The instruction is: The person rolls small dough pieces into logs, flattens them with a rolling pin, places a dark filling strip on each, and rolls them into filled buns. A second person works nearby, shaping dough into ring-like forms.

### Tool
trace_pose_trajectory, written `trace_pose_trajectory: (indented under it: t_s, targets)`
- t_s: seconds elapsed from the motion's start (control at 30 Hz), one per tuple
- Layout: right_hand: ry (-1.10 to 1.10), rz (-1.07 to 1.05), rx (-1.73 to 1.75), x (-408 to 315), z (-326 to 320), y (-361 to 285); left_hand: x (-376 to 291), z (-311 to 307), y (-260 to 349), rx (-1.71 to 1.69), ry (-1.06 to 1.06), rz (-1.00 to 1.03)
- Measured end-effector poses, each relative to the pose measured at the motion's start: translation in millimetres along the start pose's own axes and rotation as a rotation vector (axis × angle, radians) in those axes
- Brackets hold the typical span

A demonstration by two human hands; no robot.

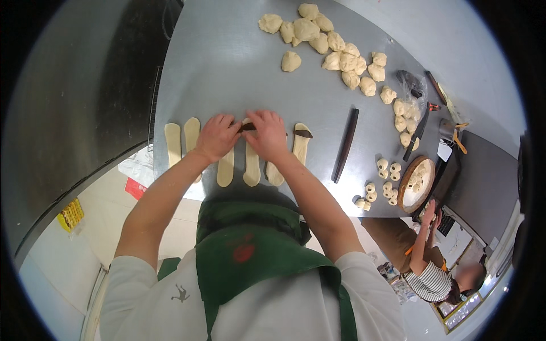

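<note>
Several long flat dough strips lie side by side on the metal table before me. A dark brown filling piece lies across the top of one strip, with the fingers of both hands at it. My left hand pinches its left end, over a neighbouring strip. My right hand rests on the same strip's top, thumb and fingers around the filling's right part. On the rightmost strip another dark filling piece lies crosswise near the upper end. A dark wooden rolling pin lies farther right.
Dough lumps spread over the back of the steel table. At right are a knife, a plastic bag, small shaped dough pieces and a round tray holding more. Another person is beyond the table's right end.
</note>
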State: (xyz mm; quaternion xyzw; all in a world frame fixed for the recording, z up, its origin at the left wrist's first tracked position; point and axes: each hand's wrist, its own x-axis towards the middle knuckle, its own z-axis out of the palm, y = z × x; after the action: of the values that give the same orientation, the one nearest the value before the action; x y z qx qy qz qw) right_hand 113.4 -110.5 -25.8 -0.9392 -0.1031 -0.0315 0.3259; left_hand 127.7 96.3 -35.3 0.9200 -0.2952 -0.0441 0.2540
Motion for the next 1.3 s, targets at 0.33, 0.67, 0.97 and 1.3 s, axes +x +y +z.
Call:
trace_pose_trajectory:
  t_s: [0.33, 0.67, 0.97, 1.3]
  targets:
    - [-0.279, -0.252, -0.104, -43.3, -7.0, -7.4, -41.3, -4.2, 10.5, -0.085, -0.168, 0.296]
    - [0.001, -0.054, -0.2, -58.2, 11.5, -36.0, -52.3, 13.9, 29.5, 0.097, 0.028, 0.017]
    - [0.161, -0.109, -0.137, -148.0, 7.5, -60.6, -127.6, 11.0, 53.4, -0.074, 0.202, 0.229]
    - [0.082, -0.115, -0.106, -171.5, 19.0, -61.5, -145.2, 23.2, 69.7, 0.03, 0.179, 0.116]
